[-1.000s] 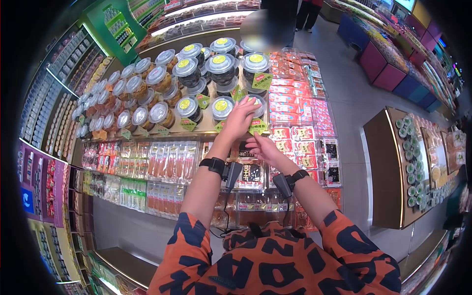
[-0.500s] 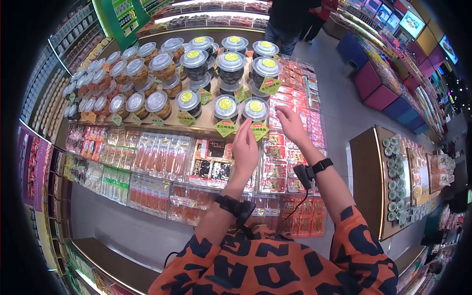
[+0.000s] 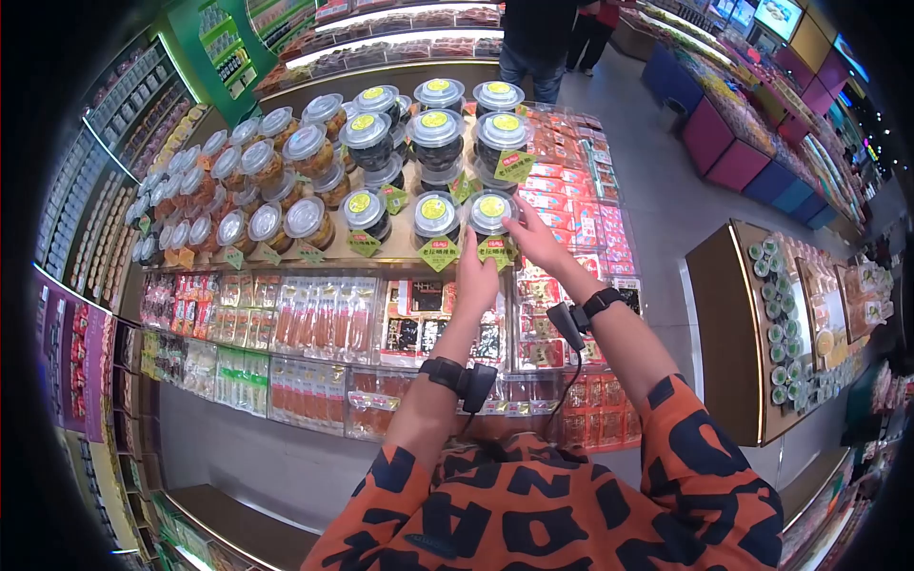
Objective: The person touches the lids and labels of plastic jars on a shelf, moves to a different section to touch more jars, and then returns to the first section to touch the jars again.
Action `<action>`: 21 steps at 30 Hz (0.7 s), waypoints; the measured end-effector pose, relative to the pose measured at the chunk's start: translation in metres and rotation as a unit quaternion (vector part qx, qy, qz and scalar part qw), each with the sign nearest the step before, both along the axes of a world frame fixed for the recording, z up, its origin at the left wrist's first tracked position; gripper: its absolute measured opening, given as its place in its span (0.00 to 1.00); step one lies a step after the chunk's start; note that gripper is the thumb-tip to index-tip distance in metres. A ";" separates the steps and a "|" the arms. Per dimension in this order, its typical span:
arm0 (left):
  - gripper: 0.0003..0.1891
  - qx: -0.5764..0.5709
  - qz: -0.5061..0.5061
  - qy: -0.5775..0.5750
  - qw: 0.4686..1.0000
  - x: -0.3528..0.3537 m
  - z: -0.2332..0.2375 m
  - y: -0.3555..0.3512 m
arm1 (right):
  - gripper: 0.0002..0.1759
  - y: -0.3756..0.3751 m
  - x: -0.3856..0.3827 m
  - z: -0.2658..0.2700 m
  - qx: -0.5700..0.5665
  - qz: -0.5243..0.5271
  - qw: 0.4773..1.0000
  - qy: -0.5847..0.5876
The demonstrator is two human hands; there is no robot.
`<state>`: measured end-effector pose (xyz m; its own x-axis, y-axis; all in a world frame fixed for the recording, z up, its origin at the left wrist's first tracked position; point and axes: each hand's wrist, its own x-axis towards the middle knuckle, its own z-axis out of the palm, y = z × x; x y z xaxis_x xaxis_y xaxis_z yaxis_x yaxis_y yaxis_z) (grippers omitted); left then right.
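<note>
At the front right corner of the jar display stands a clear-lidded jar [image 3: 489,211] with a yellow round label. My left hand [image 3: 478,276] is at its left front side, fingers pointing up beside the green diamond tag [image 3: 496,250]. On the jar's right side, my right hand [image 3: 535,238] curves its fingers against the lid and wall. Both hands seem to hold the jar between them. Just left of it is a similar jar [image 3: 436,216] with its own green tag [image 3: 439,254]. Stacked dark-filled jars [image 3: 437,135] rise behind.
Flat packets [image 3: 324,314] fill the lower front tiers, with red packets [image 3: 550,225] to the right. A wooden stand [image 3: 728,333] with small green-topped cups is at the right. A person in dark clothes [image 3: 539,43] stands behind the display.
My right hand has moved left and in to the jar's right side. My left hand is now close against its left side. The view has shifted slightly.
</note>
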<state>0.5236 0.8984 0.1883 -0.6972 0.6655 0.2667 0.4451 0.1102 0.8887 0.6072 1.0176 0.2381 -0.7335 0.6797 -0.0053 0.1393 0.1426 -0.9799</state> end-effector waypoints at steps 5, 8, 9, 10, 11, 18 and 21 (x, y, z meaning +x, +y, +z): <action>0.28 0.055 -0.025 -0.088 0.994 -0.006 0.035 -0.031 | 0.42 0.018 -0.005 -0.022 0.030 0.018 0.999 -0.006; 0.22 0.086 0.109 -0.033 0.990 -0.026 0.057 -0.049 | 0.42 0.028 0.000 -0.024 0.058 0.017 0.998 0.016; 0.21 0.069 0.142 0.010 0.987 -0.032 0.068 -0.051 | 0.42 0.026 0.004 -0.015 0.047 0.024 0.999 0.011; 0.21 0.069 0.139 0.011 0.988 -0.042 0.069 -0.049 | 0.41 0.023 0.010 -0.007 0.030 0.029 0.999 0.011; 0.22 0.051 0.129 0.071 0.988 -0.056 0.066 -0.042 | 0.41 0.016 0.016 0.002 0.032 0.028 0.999 0.012; 0.27 -0.095 0.019 0.216 0.972 -0.100 0.057 -0.018 | 0.39 -0.030 0.102 -0.008 0.000 -0.048 0.999 -0.020; 0.25 -0.085 -0.017 0.228 0.970 -0.113 0.052 -0.017 | 0.39 -0.049 0.158 -0.028 -0.010 -0.089 0.995 -0.045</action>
<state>0.4108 0.8809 0.2399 -0.5103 0.7472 0.4259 0.7931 0.2174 0.5690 0.7655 0.9689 0.2105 -0.5969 0.7983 -0.0808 0.2476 0.0875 -0.9649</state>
